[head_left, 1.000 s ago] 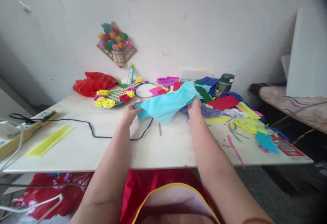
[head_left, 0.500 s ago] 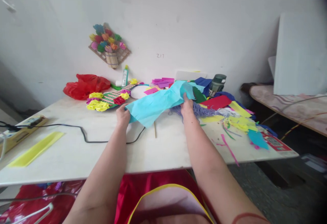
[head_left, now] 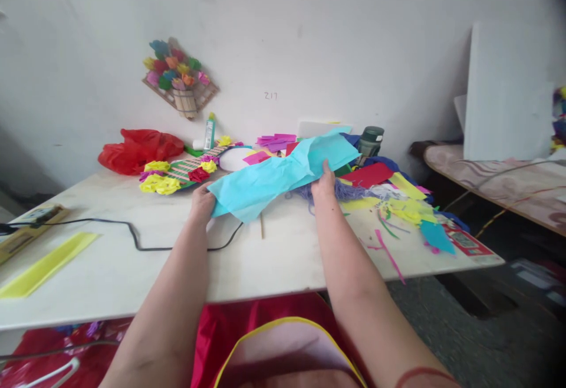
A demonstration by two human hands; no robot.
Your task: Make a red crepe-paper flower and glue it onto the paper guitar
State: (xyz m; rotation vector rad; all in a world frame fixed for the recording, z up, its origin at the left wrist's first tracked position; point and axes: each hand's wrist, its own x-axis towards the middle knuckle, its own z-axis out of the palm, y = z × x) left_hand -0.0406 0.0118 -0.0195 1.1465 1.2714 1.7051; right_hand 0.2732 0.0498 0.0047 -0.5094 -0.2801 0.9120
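A sheet of light blue crepe paper (head_left: 274, 176) is stretched between my hands above the table, creased near its middle. My left hand (head_left: 203, 202) pinches its left end. Gripping the lower right edge is my right hand (head_left: 324, 183), with the thumb on top and the other fingers mostly hidden. Behind the left hand lies a decorated piece (head_left: 183, 170) with wooden slats and yellow, red and purple paper flowers. A thin stick (head_left: 262, 226) sits under the sheet, and a purple yarn bundle (head_left: 354, 192) lies by the right hand.
A red plastic bag (head_left: 139, 151), a glue tube (head_left: 210, 131) and a dark bottle (head_left: 370, 141) stand along the wall. Coloured paper scraps (head_left: 407, 208) cover the table's right side. A black cable (head_left: 154, 249) crosses the left, near a yellow paper strip (head_left: 48, 264) and a power strip (head_left: 33, 232).
The right part of the blue paper has opened out flatter and its far corner has lifted to the right. Both hands keep hold of it. The view has shifted slightly to the right.
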